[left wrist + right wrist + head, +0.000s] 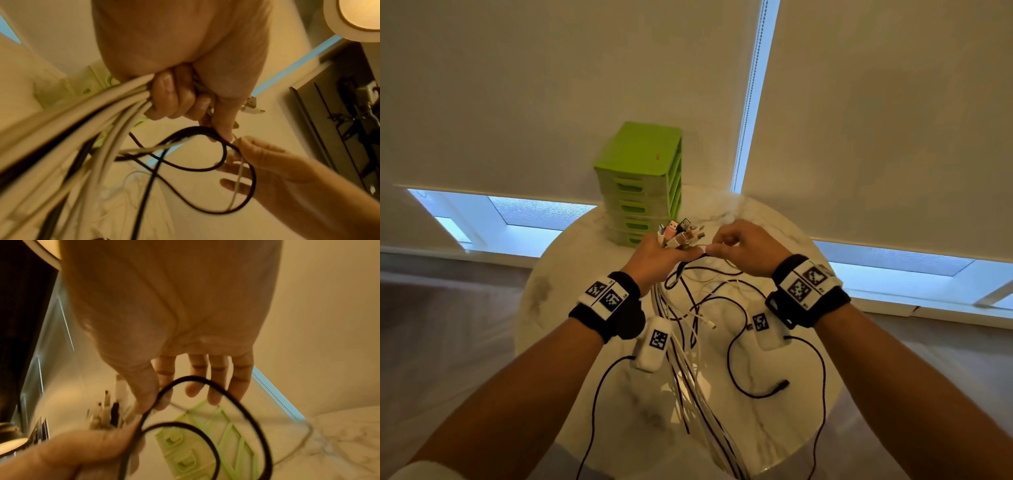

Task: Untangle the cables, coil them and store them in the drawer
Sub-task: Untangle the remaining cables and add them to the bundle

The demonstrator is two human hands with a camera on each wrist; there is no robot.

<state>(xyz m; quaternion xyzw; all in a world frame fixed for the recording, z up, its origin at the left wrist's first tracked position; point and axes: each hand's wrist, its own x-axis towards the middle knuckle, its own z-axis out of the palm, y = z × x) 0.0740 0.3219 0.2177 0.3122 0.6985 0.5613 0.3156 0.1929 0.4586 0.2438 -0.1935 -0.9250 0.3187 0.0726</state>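
Above the round marble table, my left hand [681,255] grips a bundle of white and black cables [86,129], fingers curled round it. Their USB plugs [681,233] stick up out of the fist. Just to its right, my right hand [714,246] pinches one thin white cable [239,175] between thumb and forefinger, close to the left fingertips. A black cable loop [236,402] hangs between both hands. The loose cable lengths [688,342] trail down tangled onto the table. The green drawer unit [643,181] stands behind the hands, its drawers closed.
The marble table [774,428] is small and round, its edge near on all sides. A black cable end [782,383] lies at the right front. Pale roller blinds [551,102] hang behind the drawer unit. Wrist camera pods [654,342] with black leads hang under both wrists.
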